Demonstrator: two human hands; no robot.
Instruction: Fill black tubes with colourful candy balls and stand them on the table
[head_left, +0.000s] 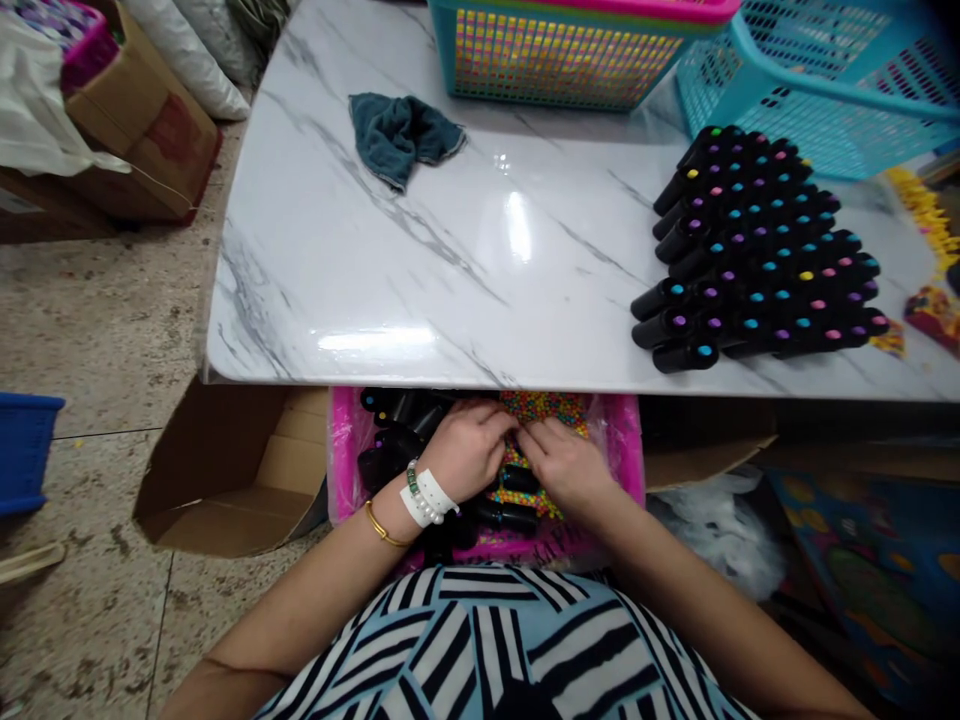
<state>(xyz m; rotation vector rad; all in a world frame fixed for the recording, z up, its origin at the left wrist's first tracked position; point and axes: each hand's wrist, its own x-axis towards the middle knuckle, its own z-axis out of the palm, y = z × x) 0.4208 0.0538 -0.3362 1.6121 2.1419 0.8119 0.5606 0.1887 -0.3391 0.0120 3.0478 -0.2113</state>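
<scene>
Both of my hands are inside a pink basket (636,450) lined with clear plastic, below the table edge. My left hand (474,445) has its fingers curled in towards the other hand. Fingertip to fingertip with it, my right hand (561,458) is bent inward over the small coloured beads (551,405). Whatever lies between the fingertips is hidden. Black cylinders (405,415) with coloured dots in their ends fill the basket's left side. One more black cylinder (519,478) rests on the beads just below my hands.
On the white marbled table (465,300) stand many black cylinders (757,250) in a block at right. A teal cloth (401,135) lies at the back left. Blue baskets (825,110) line the far side. An open cardboard box (232,490) sits left of the pink basket.
</scene>
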